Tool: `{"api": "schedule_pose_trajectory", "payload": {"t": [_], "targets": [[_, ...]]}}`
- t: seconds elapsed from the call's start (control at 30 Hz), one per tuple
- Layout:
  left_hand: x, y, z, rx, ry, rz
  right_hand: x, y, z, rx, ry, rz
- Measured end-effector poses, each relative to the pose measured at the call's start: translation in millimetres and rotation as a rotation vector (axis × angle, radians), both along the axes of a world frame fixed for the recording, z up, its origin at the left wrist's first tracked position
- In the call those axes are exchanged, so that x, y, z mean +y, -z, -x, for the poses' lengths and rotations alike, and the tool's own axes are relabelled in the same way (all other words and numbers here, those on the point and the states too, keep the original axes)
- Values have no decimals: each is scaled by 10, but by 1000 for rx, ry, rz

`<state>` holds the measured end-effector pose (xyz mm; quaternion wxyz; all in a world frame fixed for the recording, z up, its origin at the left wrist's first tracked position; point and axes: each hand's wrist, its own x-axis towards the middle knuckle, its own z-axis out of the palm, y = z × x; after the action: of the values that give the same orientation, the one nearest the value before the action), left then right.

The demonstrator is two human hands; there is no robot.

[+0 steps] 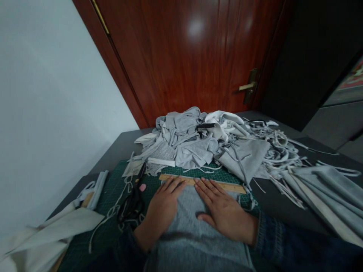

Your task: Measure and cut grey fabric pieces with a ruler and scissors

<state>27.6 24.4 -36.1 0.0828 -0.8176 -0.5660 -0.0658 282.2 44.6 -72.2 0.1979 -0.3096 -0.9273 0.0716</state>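
A wooden ruler (231,187) lies across the far edge of a piece of grey fabric (188,223). My left hand (164,204) is open, its fingertips on the ruler's left part. With fingers stretched out, my right hand (219,206) rests on the cloth, and its fingertips touch the ruler near the middle. Both hands lie flat, palms down. Beneath the fabric is a green cutting mat (117,170) with a printed grid. Just left of my left hand are black-handled scissors (131,204) and a small pink piece (142,187), perhaps chalk.
A heap of grey and white fabric scraps (187,132) fills the back of the table. Cut strips (280,151) are tangled at the right, near folded cloth (331,189). Cream fabric (56,234) lies at the left. A wooden door (193,56) stands behind.
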Motion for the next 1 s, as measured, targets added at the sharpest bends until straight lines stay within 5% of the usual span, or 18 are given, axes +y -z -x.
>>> {"api": "schedule_pose_trajectory", "payload": {"t": [0.13, 0.3, 0.63, 0.8, 0.9, 1.0], "targets": [[31, -333, 423, -37, -361, -102, -3, 22, 6, 15, 4, -26], [14, -657, 1026, -34, -617, 148, 0, 28, 10, 8, 8, -36], [171, -522, 1011, -33, -536, 260, 21, -62, 5, -17, -7, 36], [319, -643, 1052, -88, -515, 267, 23, -149, 28, -25, -10, 112], [464, -838, 708, -214, -480, 216, 18, -199, 44, -16, 4, 132], [629, -949, 30, -414, -197, 256, 12, -229, 52, -4, 8, 142]]}}
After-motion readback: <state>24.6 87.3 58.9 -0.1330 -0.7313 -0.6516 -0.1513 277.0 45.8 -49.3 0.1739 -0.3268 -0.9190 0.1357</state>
